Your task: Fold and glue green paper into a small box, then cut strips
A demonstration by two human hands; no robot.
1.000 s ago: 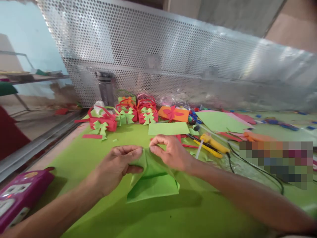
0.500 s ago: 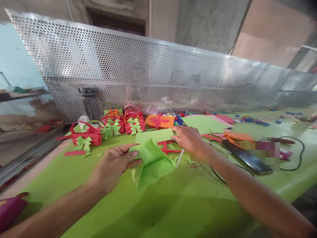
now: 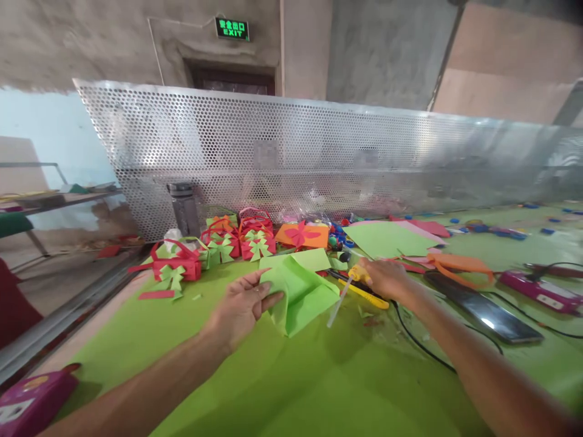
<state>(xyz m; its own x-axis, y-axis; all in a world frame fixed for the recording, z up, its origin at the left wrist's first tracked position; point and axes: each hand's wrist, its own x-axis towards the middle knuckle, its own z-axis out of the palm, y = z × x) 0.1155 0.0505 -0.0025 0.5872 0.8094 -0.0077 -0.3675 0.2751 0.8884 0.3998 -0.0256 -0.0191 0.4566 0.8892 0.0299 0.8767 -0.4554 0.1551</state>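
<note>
My left hand (image 3: 243, 303) pinches a folded green paper piece (image 3: 303, 294) by its left edge, thumb on top. The piece looks like a half-open paper bag or box, held just above the green table top (image 3: 255, 388). To its right, my right hand (image 3: 385, 278) is closed around a yellow hot glue gun (image 3: 359, 273); a whitish glue stick (image 3: 339, 303) pokes out of it toward me. Most of the gun's body is hidden by the hand. A yellow-handled cutter (image 3: 371, 297) lies just below the gun.
Small red paper bags (image 3: 177, 267) with green bows stand at the back left, near a grey bottle (image 3: 183, 209). Behind them rises a perforated metal screen (image 3: 228, 133). A phone (image 3: 489, 309), a purple power strip (image 3: 542, 291) and a black cable (image 3: 421, 343) lie right.
My right hand let go of the green paper, moved right and closed on the glue gun. My left hand kept the paper and tilted it. The camera view shifted too.
</note>
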